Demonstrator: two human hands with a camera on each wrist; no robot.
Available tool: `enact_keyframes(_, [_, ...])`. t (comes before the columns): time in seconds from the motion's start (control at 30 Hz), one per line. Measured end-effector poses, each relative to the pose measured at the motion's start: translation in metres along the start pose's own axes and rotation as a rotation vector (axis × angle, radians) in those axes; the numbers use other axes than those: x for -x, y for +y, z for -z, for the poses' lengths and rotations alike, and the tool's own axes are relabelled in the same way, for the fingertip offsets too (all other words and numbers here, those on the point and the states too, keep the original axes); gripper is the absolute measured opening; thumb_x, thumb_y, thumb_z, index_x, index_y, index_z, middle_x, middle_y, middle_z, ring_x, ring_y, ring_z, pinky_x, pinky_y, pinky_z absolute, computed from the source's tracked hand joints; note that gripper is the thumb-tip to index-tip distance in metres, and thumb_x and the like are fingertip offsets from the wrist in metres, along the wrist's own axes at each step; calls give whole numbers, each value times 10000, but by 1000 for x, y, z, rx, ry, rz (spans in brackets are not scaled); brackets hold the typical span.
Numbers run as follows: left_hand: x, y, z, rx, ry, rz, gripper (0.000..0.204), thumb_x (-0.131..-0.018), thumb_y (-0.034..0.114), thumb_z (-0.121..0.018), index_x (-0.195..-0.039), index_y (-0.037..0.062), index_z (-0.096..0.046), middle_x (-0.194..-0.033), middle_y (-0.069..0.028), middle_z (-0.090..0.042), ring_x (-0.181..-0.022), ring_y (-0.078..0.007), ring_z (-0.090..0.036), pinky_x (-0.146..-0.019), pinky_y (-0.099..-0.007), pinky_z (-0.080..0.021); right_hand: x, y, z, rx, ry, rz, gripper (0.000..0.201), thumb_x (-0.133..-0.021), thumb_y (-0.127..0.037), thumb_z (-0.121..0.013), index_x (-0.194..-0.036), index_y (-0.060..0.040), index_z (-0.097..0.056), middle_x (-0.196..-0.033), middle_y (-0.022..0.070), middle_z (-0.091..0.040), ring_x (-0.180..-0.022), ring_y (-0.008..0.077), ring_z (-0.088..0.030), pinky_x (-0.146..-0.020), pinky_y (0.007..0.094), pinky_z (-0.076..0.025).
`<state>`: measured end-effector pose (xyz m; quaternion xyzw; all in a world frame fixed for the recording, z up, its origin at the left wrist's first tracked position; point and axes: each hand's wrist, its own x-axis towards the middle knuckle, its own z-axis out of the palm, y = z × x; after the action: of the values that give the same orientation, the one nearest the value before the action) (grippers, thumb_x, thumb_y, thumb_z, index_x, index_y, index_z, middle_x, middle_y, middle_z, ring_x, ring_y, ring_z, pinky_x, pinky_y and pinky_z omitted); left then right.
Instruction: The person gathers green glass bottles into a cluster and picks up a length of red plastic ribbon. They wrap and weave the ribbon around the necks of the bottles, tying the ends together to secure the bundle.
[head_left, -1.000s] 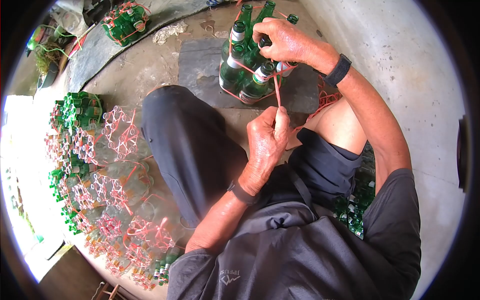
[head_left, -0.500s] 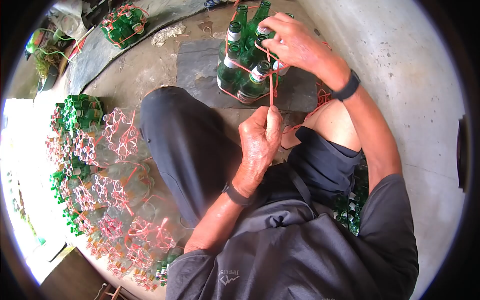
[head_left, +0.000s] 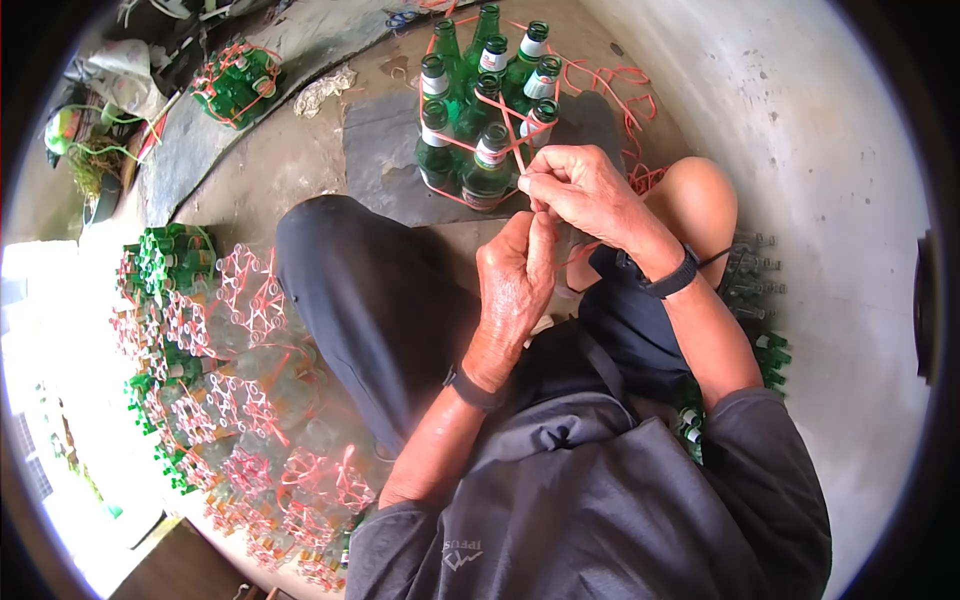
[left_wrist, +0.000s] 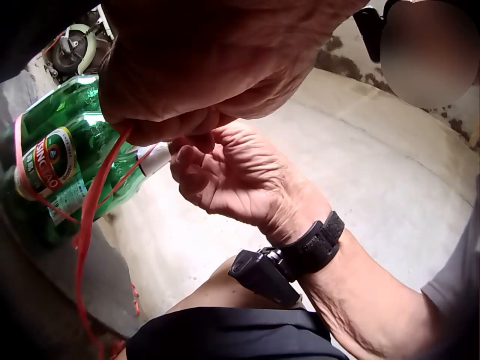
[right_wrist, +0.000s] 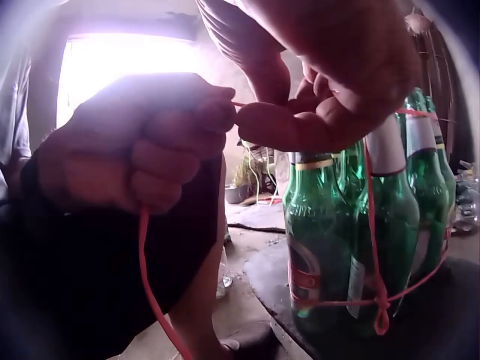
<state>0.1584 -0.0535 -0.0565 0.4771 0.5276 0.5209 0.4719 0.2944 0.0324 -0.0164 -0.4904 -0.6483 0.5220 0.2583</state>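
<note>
Green bottles (head_left: 484, 178) stand in a cluster on a dark slab, with pink cord (right_wrist: 341, 303) around their lower bodies and more cord across their necks. The left hand (head_left: 515, 285) is curled round the cord just in front of the cluster; in the right wrist view a length of cord (right_wrist: 154, 300) hangs below that fist. Close beside it, the right hand (head_left: 590, 195) pinches the cord between thumb and forefinger, its fingertips almost at the left thumb. In the left wrist view the left hand (left_wrist: 202, 60) partly covers the bottle necks.
Many tied bundles of clear and green bottles (head_left: 180, 255) fill the floor at the left. Another green bundle (head_left: 237, 85) stands at the upper left. Loose pink cord (head_left: 640, 110) lies right of the slab (head_left: 380, 160), near the wall (head_left: 830, 250).
The right hand has come down from above the bottle necks to beside the left hand, uncovering the necks. The left hand has kept its grip on the cord. The head view has shifted slightly.
</note>
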Motion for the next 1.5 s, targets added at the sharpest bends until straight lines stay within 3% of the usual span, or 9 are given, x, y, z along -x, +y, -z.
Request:
enact_keyframes(0.2, [-22,6,19,-178,-119,155,446,-1091,339,-458,-927,-21,-665,-784,-138,-673,-710,-156,-632,-697,-338,-523,-2,17,-2,214,104,149,177,-961,-112,-639,-855,29,-631,-689,40,-628,-648,94,-597,-569,317,-470])
enact_keyframes(0.27, [-32,13,16,183,-88,271,445,-1079,360,-474,-1000,-29,-675,-835,-59,-652,-757,-127,-612,-707,-284,-519,1,12,-5,318,151,187,174,-959,-107,-634,-855,32,-621,-675,67,-636,-627,116,-610,-564,342,-474])
enact_keyframes(0.33, [-42,22,9,312,-73,303,413,-1068,339,-508,-1025,-33,-681,-922,-65,-676,-822,-134,-631,-758,-281,-533,4,7,-10,414,248,196,199,-882,-174,-677,-810,0,-611,-756,258,-646,-755,466,-645,-640,507,-512])
enact_keyframes(0.67, [-49,10,-5,455,69,384,237,-1053,170,-576,-1004,-26,-700,-812,-8,-637,-731,-78,-595,-630,-220,-474,27,-13,13,507,141,257,110,-862,-137,-669,-816,-40,-648,-705,223,-634,-715,446,-644,-629,526,-513])
enact_keyframes(0.7, [-48,11,-2,456,56,411,228,-1050,174,-577,-1016,-13,-702,-766,22,-572,-705,-51,-532,-579,-207,-405,25,-16,20,478,194,277,185,-899,-110,-710,-779,1,-623,-622,150,-584,-553,286,-617,-545,376,-469])
enact_keyframes(0.73, [-49,9,-1,453,53,413,228,-1050,174,-577,-1016,-13,-702,-766,22,-572,-705,-51,-532,-579,-207,-405,20,-22,29,519,199,256,106,-880,-89,-715,-864,-3,-656,-747,127,-616,-681,304,-646,-627,373,-504])
enact_keyframes(0.8, [-51,6,2,304,42,330,213,-1032,208,-593,-978,26,-687,-706,51,-517,-568,-52,-432,-502,-224,-323,1,-18,35,656,394,598,162,-851,-73,-727,-992,-10,-677,-944,116,-634,-835,294,-666,-732,387,-527])
enact_keyframes(1.23, [-51,7,5,-186,111,-34,238,-987,136,-572,-940,-68,-686,-731,-15,-582,-708,-92,-490,-669,-288,-433,-58,13,36,568,173,668,110,-821,-83,-685,-912,-30,-651,-934,120,-621,-845,356,-655,-720,442,-532])
enact_keyframes(1.5, [-48,7,8,-215,76,12,241,-984,128,-562,-939,-68,-693,-742,-48,-617,-729,-100,-536,-695,-290,-459,-64,17,38,471,157,646,106,-848,-127,-695,-912,-49,-663,-878,120,-621,-799,361,-649,-708,437,-522])
